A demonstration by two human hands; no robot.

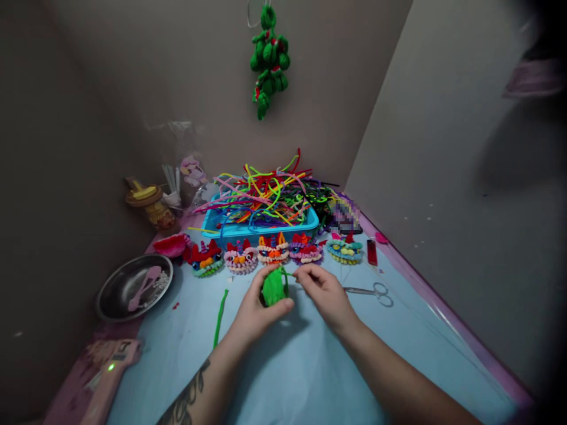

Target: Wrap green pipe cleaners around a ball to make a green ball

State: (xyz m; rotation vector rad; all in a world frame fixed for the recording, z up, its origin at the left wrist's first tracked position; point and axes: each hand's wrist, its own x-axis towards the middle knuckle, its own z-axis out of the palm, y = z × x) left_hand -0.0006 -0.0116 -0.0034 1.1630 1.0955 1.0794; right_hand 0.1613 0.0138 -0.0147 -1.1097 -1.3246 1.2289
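Between the fingers and thumb of my left hand [261,310] is a bright green bundle of pipe cleaners [273,287], rounded in shape. One green pipe cleaner end sticks out of it to the right, and my right hand [325,292] pinches that end with closed fingertips. Another green pipe cleaner [220,319] lies on the blue table cover, left of my left hand. Just right of my right hand rests a pair of scissors [370,291].
A blue basket [266,236] heaped with colourful pipe cleaners stands at the back, several fuzzy lion heads [272,250] lined up before it. On the left are a metal bowl [108,310] with a pink spoon, and a pink glue gun [104,383]. Green figures [269,56] hang above.
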